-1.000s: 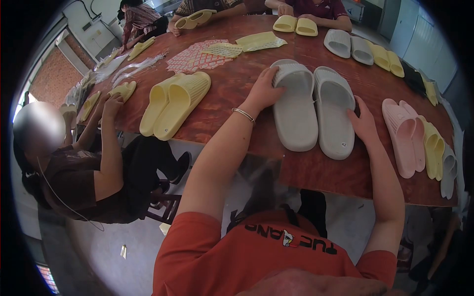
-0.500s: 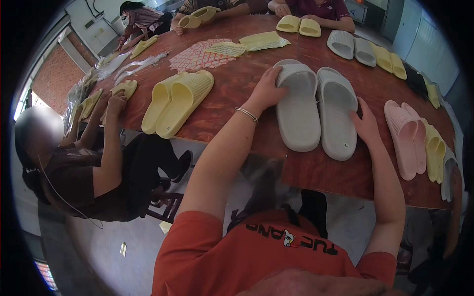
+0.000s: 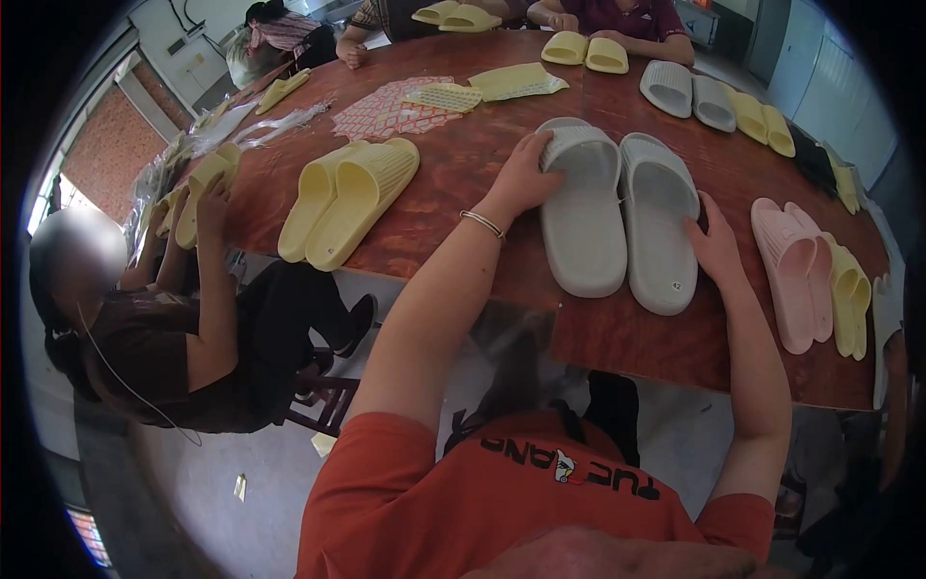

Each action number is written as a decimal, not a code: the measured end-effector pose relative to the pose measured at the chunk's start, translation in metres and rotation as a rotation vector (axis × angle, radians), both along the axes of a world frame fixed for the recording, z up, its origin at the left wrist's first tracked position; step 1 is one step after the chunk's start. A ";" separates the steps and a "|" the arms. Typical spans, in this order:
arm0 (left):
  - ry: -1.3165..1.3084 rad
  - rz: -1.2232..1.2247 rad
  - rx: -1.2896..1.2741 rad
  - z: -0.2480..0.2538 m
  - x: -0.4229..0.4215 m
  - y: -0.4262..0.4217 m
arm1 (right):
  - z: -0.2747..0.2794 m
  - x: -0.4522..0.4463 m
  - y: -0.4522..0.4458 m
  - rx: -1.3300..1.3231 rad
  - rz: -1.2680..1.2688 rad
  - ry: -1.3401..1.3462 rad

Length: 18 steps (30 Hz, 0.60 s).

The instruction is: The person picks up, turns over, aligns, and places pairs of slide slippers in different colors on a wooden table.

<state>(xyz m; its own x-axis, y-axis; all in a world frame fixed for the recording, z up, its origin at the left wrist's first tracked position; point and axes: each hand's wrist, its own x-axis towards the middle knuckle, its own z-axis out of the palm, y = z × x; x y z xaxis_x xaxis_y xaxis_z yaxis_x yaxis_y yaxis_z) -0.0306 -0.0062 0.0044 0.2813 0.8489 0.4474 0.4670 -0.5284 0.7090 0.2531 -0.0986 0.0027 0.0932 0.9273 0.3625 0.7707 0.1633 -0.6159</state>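
A pair of grey slide slippers rests side by side on the brown table, toes pointing away from me. My left hand (image 3: 526,179) grips the left grey slipper (image 3: 583,241) at the outer side of its ribbed strap, thumb toward the foot opening. On the right grey slipper (image 3: 661,251), whose heel carries a small "42" sticker, my right hand (image 3: 715,241) holds the outer edge with the thumb over the footbed. Part of each hand's fingers is hidden behind the slippers.
Yellow slippers (image 3: 347,198) lie to my left, pink slippers (image 3: 793,275) to my right. Sticker sheets (image 3: 395,108) and a yellow sheet (image 3: 518,82) are farther back on the table (image 3: 463,193). At left, a seated co-worker holds a yellow slipper (image 3: 207,188); others sit across.
My hands and the grey slippers stay put. The co-worker at left has raised a yellow slipper. Across the table, another pair of yellow slippers has moved right. The far-right grey slipper has shifted.
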 end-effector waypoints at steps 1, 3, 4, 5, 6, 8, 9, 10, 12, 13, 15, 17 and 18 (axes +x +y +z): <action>-0.006 -0.004 -0.005 0.000 0.000 0.000 | 0.000 0.000 0.000 0.002 -0.001 -0.007; -0.012 -0.007 -0.010 -0.001 0.000 0.001 | -0.004 0.003 0.003 0.008 0.003 -0.008; 0.001 -0.002 0.014 -0.002 0.000 0.002 | -0.005 0.004 0.004 0.014 0.007 -0.010; 0.014 0.003 0.038 -0.004 0.000 0.003 | -0.006 0.005 0.004 0.014 0.007 -0.010; 0.014 0.003 0.038 -0.003 0.000 0.003 | -0.006 0.005 0.005 0.009 0.009 -0.011; 0.007 -0.008 0.023 -0.003 0.000 0.003 | -0.005 0.004 0.004 0.006 0.012 -0.013; 0.007 -0.007 0.023 -0.002 0.000 0.002 | -0.003 0.003 0.003 0.000 0.010 -0.003; 0.006 -0.006 0.012 -0.002 0.000 0.002 | -0.002 0.002 0.002 -0.005 0.008 0.006; 0.005 -0.004 0.001 -0.002 0.000 0.002 | -0.004 0.004 0.003 -0.005 0.014 0.014; 0.008 -0.005 0.005 -0.003 -0.001 0.003 | -0.004 0.004 0.003 -0.004 0.020 0.022; 0.011 -0.006 0.010 -0.004 -0.001 0.004 | -0.001 0.002 0.001 -0.008 0.021 0.028; 0.003 -0.010 0.012 -0.005 -0.001 0.005 | 0.000 0.001 0.000 -0.013 0.022 0.034; 0.003 -0.010 0.012 -0.004 -0.001 0.004 | 0.000 0.000 0.000 -0.009 0.019 0.029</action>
<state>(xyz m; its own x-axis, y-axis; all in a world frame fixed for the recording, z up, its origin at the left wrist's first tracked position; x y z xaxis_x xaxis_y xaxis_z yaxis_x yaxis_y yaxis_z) -0.0314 -0.0020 0.0006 0.2911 0.8407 0.4565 0.4636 -0.5414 0.7014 0.2536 -0.0981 0.0027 0.0861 0.9321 0.3519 0.7491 0.1724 -0.6397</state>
